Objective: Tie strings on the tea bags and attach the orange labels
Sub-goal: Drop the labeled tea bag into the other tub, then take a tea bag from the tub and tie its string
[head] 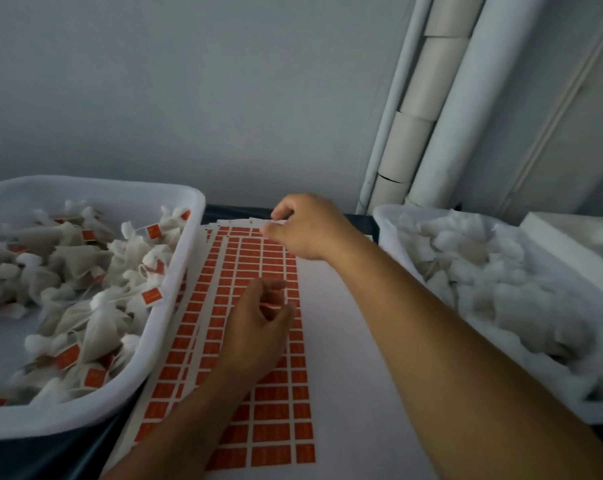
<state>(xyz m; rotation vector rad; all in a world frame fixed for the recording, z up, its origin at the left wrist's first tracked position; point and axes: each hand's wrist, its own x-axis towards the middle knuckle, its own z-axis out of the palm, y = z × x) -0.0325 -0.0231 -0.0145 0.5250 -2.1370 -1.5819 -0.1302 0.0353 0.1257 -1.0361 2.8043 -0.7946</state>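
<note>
Sheets of orange labels [276, 403] lie on the table between two white tubs. My right hand [303, 226] reaches to the far edge of the sheets, and its thumb and forefinger pinch the top edge of the sheet there. My left hand [258, 323] hovers over the middle of the label sheet with its fingers loosely curled and nothing held. Finished tea bags [85, 282] with strings and orange tags fill the left tub [175, 289]. Plain white tea bags [473, 271] lie piled in the right tub [386, 220].
A grey wall rises just behind the table. White pipes [442, 109] run up at the back right. A white box [577, 244] stands at the far right corner of the right tub. The dark table edge [68, 455] shows at the lower left.
</note>
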